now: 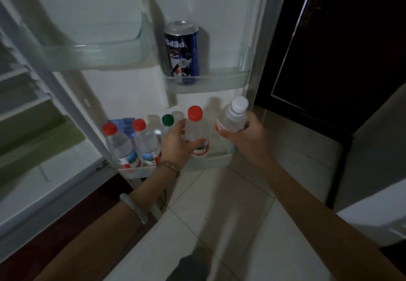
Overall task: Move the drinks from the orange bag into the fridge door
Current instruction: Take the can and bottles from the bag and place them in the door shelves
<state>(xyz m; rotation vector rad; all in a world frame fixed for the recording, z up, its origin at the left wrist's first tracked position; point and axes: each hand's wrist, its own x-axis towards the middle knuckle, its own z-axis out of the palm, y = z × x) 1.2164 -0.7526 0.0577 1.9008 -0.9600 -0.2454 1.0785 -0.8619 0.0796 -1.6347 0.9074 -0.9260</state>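
Observation:
The fridge door stands open in front of me. My left hand (175,142) grips a red-capped water bottle (196,127) standing in the bottom door shelf (216,160). My right hand (246,137) holds a white-capped water bottle (232,118), tilted, just above the right end of that shelf. Two more red-capped bottles (119,142) (146,140) and a green-capped one (167,120) stand in the same shelf to the left. A dark blue Pepsi can (183,50) stands in the upper right door shelf (208,83). The orange bag is out of view.
An upper left door shelf (94,54) hangs with nothing visible in it. The fridge interior with its shelves (26,105) lies to the left. A dark door (329,50) is behind on the right, white floor tiles (219,215) below.

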